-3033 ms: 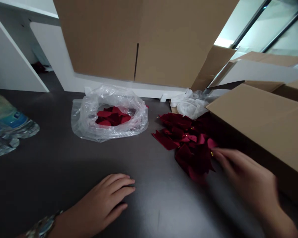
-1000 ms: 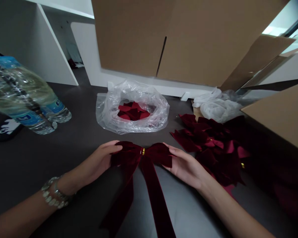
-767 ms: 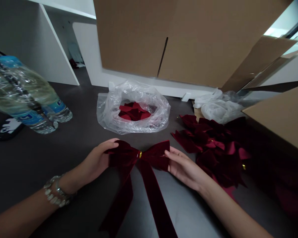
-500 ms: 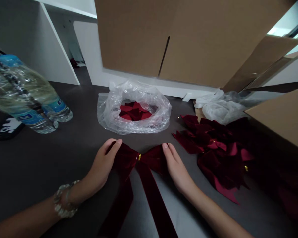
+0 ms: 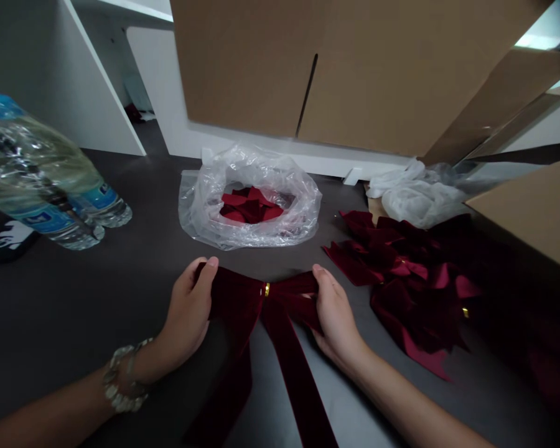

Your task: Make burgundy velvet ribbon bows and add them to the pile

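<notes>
A dark red velvet bow [image 5: 242, 295] with a small gold band at its centre is stretched between my two hands. My left hand [image 5: 186, 311] pinches the outer end of its left loop, thumb on top. At the right loop, my right hand [image 5: 336, 314] grips the outer end, with some fingers hidden behind the fabric. Two long ribbon tails hang from the band toward the bottom of the view. Beyond the bow sits a clear plastic bag [image 5: 196, 214], its mouth rolled open around red bows [image 5: 252, 205]. To the right lies a pile of similar dark red bows [image 5: 401, 267].
Wrapped water bottles [image 5: 42, 180] stand at the left beside a black item with white lettering [image 5: 12, 239]. A large cardboard sheet [image 5: 354, 74] rises at the back. Crumpled white plastic [image 5: 420, 193] and a cardboard box [image 5: 532, 205] are at the right on the grey table [image 5: 135, 280].
My hands have moved slightly apart, pulling the bow's loops wider. The right loop now gapes open near my right fingers. The view has shifted slightly.
</notes>
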The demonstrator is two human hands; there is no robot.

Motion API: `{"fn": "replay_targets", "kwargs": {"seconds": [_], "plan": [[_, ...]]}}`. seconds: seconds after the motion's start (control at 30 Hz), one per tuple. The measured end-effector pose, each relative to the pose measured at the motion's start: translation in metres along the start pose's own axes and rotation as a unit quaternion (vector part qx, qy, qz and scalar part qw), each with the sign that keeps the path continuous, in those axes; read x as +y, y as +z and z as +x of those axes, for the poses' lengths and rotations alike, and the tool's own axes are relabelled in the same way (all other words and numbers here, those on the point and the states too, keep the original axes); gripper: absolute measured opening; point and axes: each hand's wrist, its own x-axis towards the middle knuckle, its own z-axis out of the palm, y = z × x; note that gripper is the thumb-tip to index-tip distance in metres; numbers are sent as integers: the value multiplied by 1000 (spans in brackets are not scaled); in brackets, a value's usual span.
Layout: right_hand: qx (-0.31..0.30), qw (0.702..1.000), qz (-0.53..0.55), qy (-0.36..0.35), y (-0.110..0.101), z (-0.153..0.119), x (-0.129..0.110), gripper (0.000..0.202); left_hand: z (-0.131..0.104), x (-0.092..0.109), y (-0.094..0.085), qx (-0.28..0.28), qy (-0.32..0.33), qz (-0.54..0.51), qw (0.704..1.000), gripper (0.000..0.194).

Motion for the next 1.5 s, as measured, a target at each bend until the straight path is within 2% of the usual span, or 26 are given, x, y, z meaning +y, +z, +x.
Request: {"fn": "replay_targets", "kwargs": {"seconds": [0.1,0.2,0.27,0.3,0.37,0.43,0.5,0.53,0.63,0.77,0.83,1.03,1.13,1.2,1.33,1.5], "plan": [[-10,1000,-11,10,-2,2,-2,30,2,1,-4,-47,-28,23,998,28],[-22,996,-73,-40,-3,1,0,27,2,3,-6,-199,-89,86,972,31],[-66,982,-138,-111,-5,1,-1,23,0,5,-4,-300,-98,152,937,41],[-96,967,-175,-160,-6,0,-4,18,-2,6,-3,-326,-94,185,922,41],[-171,912,-266,-261,-10,-1,-12,10,-5,7,-1,-334,-85,231,910,33],[-252,830,-373,-328,-14,-2,-25,20,-7,7,-1,-325,-84,243,910,25],[-325,754,-461,-337,-18,-3,-36,19,-6,7,-2,-323,-86,239,912,24],[-348,732,-485,-327,-20,-4,-39,17,-6,7,-3,-320,-84,237,913,23],[-370,714,-516,-294,-20,-5,-38,13,-4,7,-3,-317,-78,245,913,22],[-355,681,-555,-320,-14,-9,-27,17,-5,6,-1,-323,-45,282,902,23],[-329,688,-562,-321,-11,-12,-24,17,-7,5,0,-305,-21,298,904,22],[-291,784,-495,-236,-8,-14,-23,19,-13,2,0,-278,18,324,904,21],[-290,812,-461,-211,-8,-11,-20,19,-13,3,-1,-257,32,341,904,21],[-280,819,-450,-220,-8,-11,-17,17,-13,4,-2,-254,28,340,905,20],[-254,810,-456,-266,-6,-15,-14,15,-12,5,-3,-266,-13,315,911,22],[-269,812,-451,-255,-4,-16,-9,18,-13,7,-1,-260,-9,299,918,15]]}}
